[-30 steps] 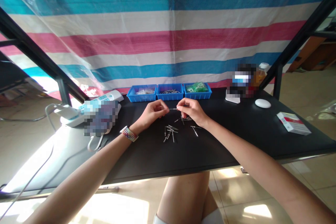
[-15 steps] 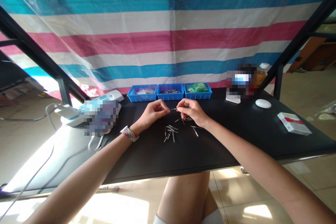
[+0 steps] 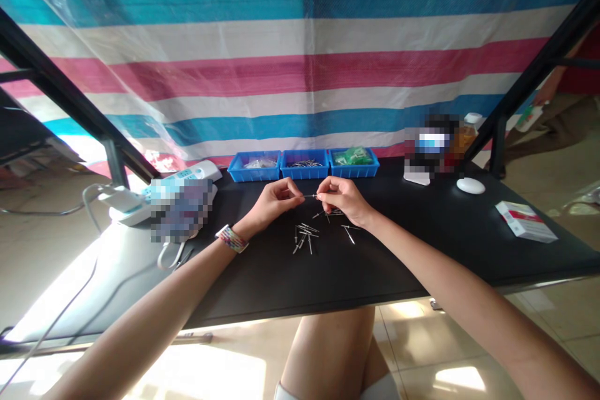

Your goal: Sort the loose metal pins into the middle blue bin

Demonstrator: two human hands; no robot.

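Observation:
Between my two hands a thin silvery blind rivet (image 3: 310, 195) is held level above the black table. My left hand (image 3: 277, 201) pinches its left end with thumb and forefinger. The right end is pinched by my right hand (image 3: 343, 199), whose fingertips partly cover it. Below the hands lies a loose pile of similar rivets (image 3: 305, 236). Two or so more rivets (image 3: 349, 234) lie to the right, and several others (image 3: 328, 214) are partly hidden under my right hand.
Three blue bins stand at the back: one with clear bags (image 3: 234, 172), one with metal pins (image 3: 304, 172), one with green packets (image 3: 354, 171). A power strip (image 3: 201, 170) lies left. On the right are a white oval object (image 3: 470, 185), a small box (image 3: 525, 222) and a bottle (image 3: 470, 128).
Both hands stay almost still, pinching the same rivet. A person with something white and green in a hand has come into view behind the frame at the right.

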